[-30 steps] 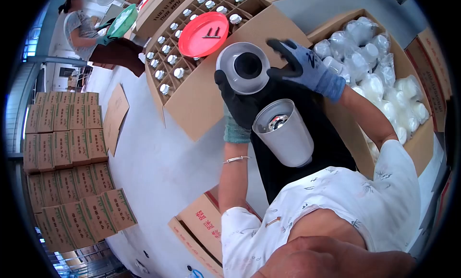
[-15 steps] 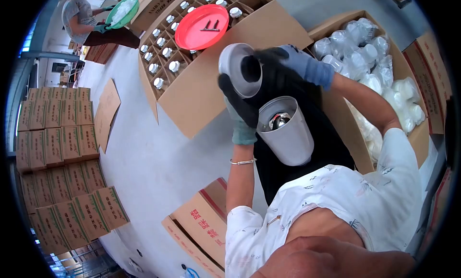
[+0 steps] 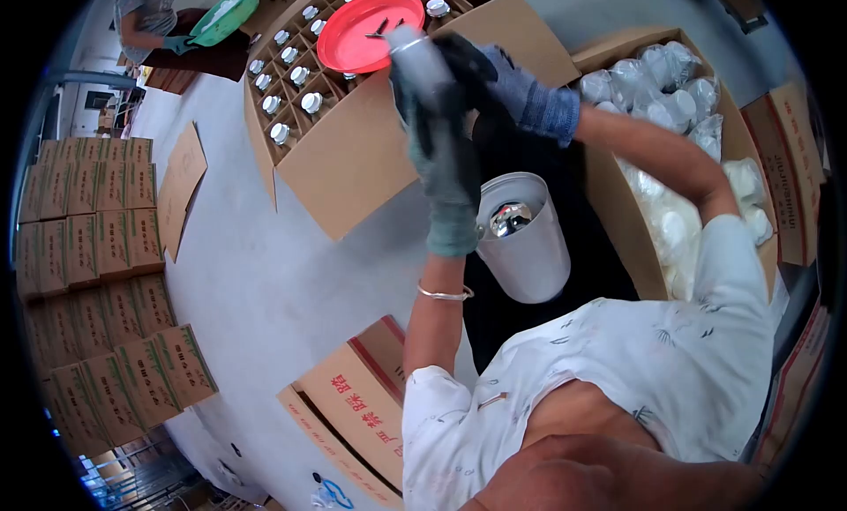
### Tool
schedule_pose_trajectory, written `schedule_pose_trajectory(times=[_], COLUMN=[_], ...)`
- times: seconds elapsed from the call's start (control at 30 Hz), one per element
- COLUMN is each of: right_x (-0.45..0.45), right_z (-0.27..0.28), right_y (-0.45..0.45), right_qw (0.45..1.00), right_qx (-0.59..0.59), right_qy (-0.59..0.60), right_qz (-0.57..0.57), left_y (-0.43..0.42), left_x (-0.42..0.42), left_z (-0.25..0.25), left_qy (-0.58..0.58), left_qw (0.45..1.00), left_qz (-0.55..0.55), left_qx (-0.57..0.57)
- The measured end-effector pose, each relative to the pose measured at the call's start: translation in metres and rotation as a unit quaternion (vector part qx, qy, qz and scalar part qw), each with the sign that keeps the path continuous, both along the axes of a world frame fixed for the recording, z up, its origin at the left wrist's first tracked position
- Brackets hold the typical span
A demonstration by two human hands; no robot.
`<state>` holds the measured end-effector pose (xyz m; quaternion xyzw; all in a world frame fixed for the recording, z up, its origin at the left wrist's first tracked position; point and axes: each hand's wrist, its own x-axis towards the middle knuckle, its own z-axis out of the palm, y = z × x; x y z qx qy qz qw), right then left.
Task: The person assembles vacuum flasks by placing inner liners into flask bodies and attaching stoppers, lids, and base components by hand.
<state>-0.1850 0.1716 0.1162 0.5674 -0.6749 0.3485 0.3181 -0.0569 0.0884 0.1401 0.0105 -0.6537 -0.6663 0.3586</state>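
Observation:
My left hand (image 3: 439,145), in a grey-green glove with a dark palm, is closed around a light grey round lid-like part (image 3: 418,59), tilted and smeared by motion. My right hand (image 3: 490,81), in a blue-grey and black glove, is closed against the same part's right side; its fingertips are partly hidden. Below them, a light grey cylindrical casing (image 3: 536,266) stands tilted between my legs, open end up. Inside it sits a shiny mirror-like rounded piece (image 3: 510,218).
Ahead, a divided carton (image 3: 353,176) holds several white-capped bottles and a red tray (image 3: 340,45) with small dark pieces. At right, a carton (image 3: 609,202) holds plastic-wrapped white parts. Stacked boxes (image 3: 97,255) stand left. Another person (image 3: 146,22) carries a green basin (image 3: 225,22).
The lid-like part has turned from showing its round face to nearly edge-on and moved slightly up and left with both hands. The other person's basin has shifted slightly up in view.

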Motion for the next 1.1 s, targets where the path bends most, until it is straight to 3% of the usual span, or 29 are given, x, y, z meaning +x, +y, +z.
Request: schedule_pose_trajectory(times=[0.03, 0.07, 0.1, 0.13, 0.17, 0.23, 0.3, 0.33, 0.4, 0.43, 0.47, 0.5, 0.53, 0.63, 0.7, 0.77, 0.8, 0.9, 0.97, 1.0, 1.03, 1.1], right_x=[0.009, 0.017, 0.012, 0.007, 0.013, 0.029, 0.036, 0.015, 0.024, 0.017, 0.016, 0.015, 0.014, 0.005, 0.013, 0.019, 0.022, 0.029, 0.036, 0.044, 0.047, 0.057], right_z=[-0.014, -0.027, -0.041, -0.055, -0.056, -0.039, -0.023, -0.024, 0.020, 0.014, 0.018, 0.022, 0.021, 0.016, 0.027, 0.027, 0.030, 0.014, 0.002, -0.007, -0.011, -0.010], right_y=[-0.001, -0.002, 0.005, 0.013, 0.018, 0.031, 0.041, 0.044, 0.044, 0.041, 0.043, 0.045, 0.044, 0.041, 0.042, 0.037, 0.035, 0.015, 0.012, 0.006, 0.009, 0.013], right_qw=[0.958, 0.838, 0.713, 0.558, 0.612, 0.717, 0.805, 0.878, 0.905, 0.978, 0.985, 0.970, 0.954, 0.947, 0.940, 0.945, 0.965, 0.995, 0.972, 0.946, 0.899, 0.758], right_qx=[-0.019, -0.093, -0.081, -0.065, -0.060, -0.041, -0.014, 0.096, 0.150, 0.110, 0.165, 0.215, 0.266, 0.271, 0.321, 0.323, 0.262, 0.046, 0.065, -0.039, -0.052, -0.111], right_qy=[-0.237, -0.456, -0.586, -0.692, -0.648, -0.544, -0.426, -0.368, -0.395, -0.172, -0.031, 0.111, 0.136, 0.168, 0.113, 0.035, -0.022, -0.085, -0.223, -0.296, -0.393, -0.574], right_qz=[0.158, 0.284, 0.376, 0.453, 0.449, 0.434, 0.413, 0.291, 0.040, 0.033, 0.029, 0.023, 0.018, 0.040, 0.018, -0.022, -0.011, -0.015, 0.028, 0.124, 0.187, 0.290], left_y=[0.000, -0.013, -0.023, -0.035, -0.046, -0.053, -0.054, -0.053, -0.043, -0.042, -0.040, -0.036, -0.030, -0.023, -0.015, -0.005, 0.001, 0.002, 0.005, 0.000, -0.004, -0.022], left_x=[-0.003, 0.002, 0.010, 0.011, 0.014, 0.016, 0.020, 0.023, 0.031, 0.030, 0.029, 0.028, 0.032, 0.037, 0.042, 0.034, 0.030, 0.026, 0.016, 0.013, 0.010, 0.010], left_z=[-0.005, -0.009, 0.000, 0.000, -0.004, -0.007, -0.038, -0.058, -0.046, -0.031, -0.011, -0.006, -0.002, 0.007, 0.002, -0.010, -0.015, -0.010, -0.017, -0.017, -0.017, -0.011], left_qy=[0.006, -0.005, 0.003, 0.013, 0.019, 0.028, 0.019, -0.066, -0.129, -0.098, -0.085, -0.089, -0.097, -0.112, -0.099, -0.054, -0.033, -0.015, -0.002, -0.001, 0.025, 0.049], left_qw=[0.981, 0.948, 0.855, 0.831, 0.805, 0.805, 0.939, 0.989, 0.991, 0.963, 0.880, 0.872, 0.864, 0.861, 0.882, 0.950, 0.973, 0.946, 0.930, 0.998, 0.942, 0.919], left_qz=[0.110, 0.101, 0.129, 0.081, 0.028, -0.085, -0.096, -0.075, -0.040, -0.178, -0.273, -0.287, -0.302, -0.318, -0.294, -0.205, -0.158, -0.195, -0.162, -0.066, 0.134, 0.078], left_qx=[-0.162, -0.303, -0.503, -0.549, -0.593, -0.587, -0.330, -0.106, -0.025, 0.175, 0.380, 0.386, 0.391, 0.380, 0.354, 0.229, 0.164, 0.259, 0.331, -0.014, -0.306, -0.382])
